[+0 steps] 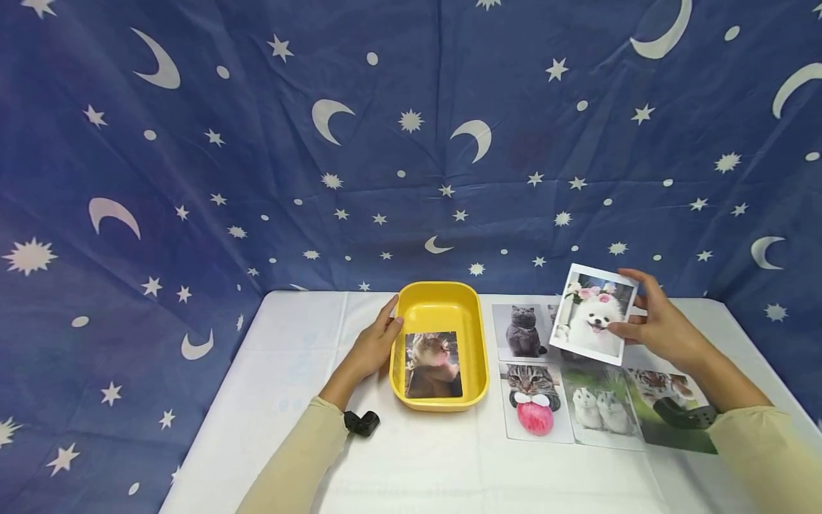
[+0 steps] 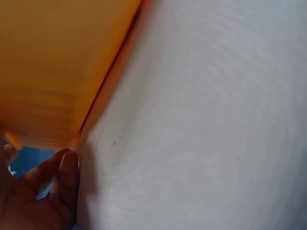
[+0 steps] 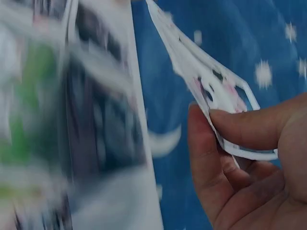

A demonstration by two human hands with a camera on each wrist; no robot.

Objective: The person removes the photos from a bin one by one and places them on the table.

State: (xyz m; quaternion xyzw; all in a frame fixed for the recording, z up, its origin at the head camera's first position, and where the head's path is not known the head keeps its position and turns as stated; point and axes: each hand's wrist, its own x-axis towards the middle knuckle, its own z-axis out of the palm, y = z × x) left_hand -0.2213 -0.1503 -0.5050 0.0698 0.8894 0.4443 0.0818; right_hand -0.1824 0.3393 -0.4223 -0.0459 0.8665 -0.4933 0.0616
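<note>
A white-bordered photo card (image 1: 594, 314) of a fluffy white dog wearing pink flowers is held above the table, tilted. My right hand (image 1: 661, 321) pinches its right edge between thumb and fingers; the right wrist view shows this pinch from the side. At the left wall of a yellow tray (image 1: 484, 357), my left hand (image 1: 372, 348) rests with its fingers along the outside and the thumb by the rim. Inside the tray's near half lies a photo (image 1: 433, 365) of a brownish animal.
Several photos lie right of the tray: a grey cat (image 1: 525, 332), a tabby cat with a pink ball (image 1: 536, 403), two small pale animals (image 1: 604, 410) and a tiger (image 1: 668, 400). The held card partly covers another. A blue star-and-moon cloth (image 1: 398, 193) hangs behind the white table (image 1: 411, 464).
</note>
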